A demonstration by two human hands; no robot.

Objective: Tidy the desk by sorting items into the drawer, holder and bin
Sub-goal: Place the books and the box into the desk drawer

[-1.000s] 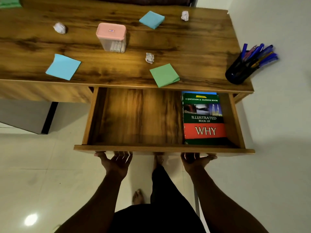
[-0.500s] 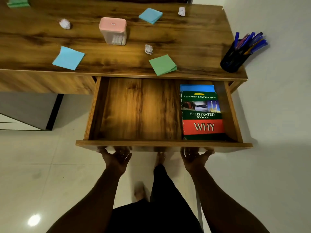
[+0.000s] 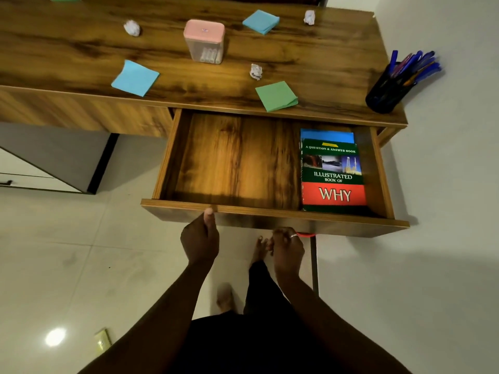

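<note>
Underfoot, pale tiles (image 3: 81, 252) meet a white wall (image 3: 445, 28). Across the top runs a wood-grain desk (image 3: 67, 49), its drawer (image 3: 237, 157) pulled wide open with a book (image 3: 333, 175) lying at its right end. Up top sit a pen holder (image 3: 386, 93), a pink-lidded box (image 3: 205, 41), blue pads (image 3: 135, 78), a green pad (image 3: 275, 95) and paper balls (image 3: 256, 71). The left hand (image 3: 201, 238) grips the drawer front, thumb on its rim; the right hand (image 3: 286, 245) curls beneath it, grasp impossible to tell, fingertips hidden.

Glossy pale cream floor tiles (image 3: 67, 265) fill lower frame; round light glare (image 3: 55, 336) lower left. Plain white wall (image 3: 445, 22) upper right. Grey-and-white cabinet with black edge strip (image 3: 62, 155) mid left, below dark wood-grain desk (image 3: 81, 49).
</note>
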